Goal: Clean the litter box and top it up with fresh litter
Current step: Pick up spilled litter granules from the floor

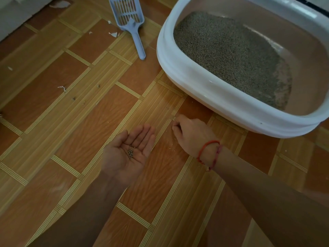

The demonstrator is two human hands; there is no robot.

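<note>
left hand [130, 149]: palm up, fingers straight, litter grains [130, 153] on it
right hand [191, 132]: fingers curled at floor [71, 122], grip unclear
litter box [213, 91]: 1 o'clock
scoop [135, 27]: 12 o'clock

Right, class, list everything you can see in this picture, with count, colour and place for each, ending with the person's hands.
litter box: one, white rim, pinkish inside, floor upper right
litter: one bed, grey-brown, inside the litter box
scoop: one, pale blue, slotted, floor left of the box
scraps: several, white, floor upper left
crumbs: a few, pale, floor between the hands
granules: small cluster, grey, on the left palm
floor: brown and tan wood pattern
bracelets: two, red, right wrist
left hand: palm up, fingers straight, bottom centre
right hand: fingers curled down to the floor; any pinch hidden
</note>
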